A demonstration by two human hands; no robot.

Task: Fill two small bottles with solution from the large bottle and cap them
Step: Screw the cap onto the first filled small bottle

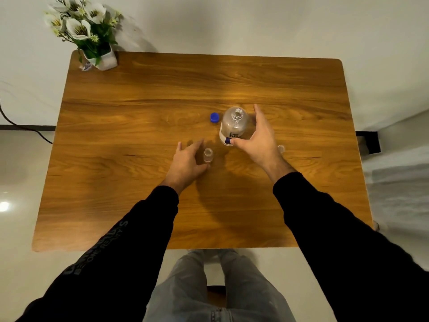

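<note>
On the wooden desk point(162, 89): one large clear bottle point(233, 126), upright and uncapped near the middle, one blue cap point(215, 117) just to its left, and two small clear bottles, one point(208, 155) in front of the large bottle, the other point(281, 148) half hidden behind the right wrist. Right hand point(260, 138) spread wide around the large bottle, thumb touching its label, fingers point(258, 112) apart from the glass. Left hand point(185, 163) loosely open beside the nearer small bottle, grasp uncertain; one vase of white flowers point(92, 36) at the far left corner.
</note>
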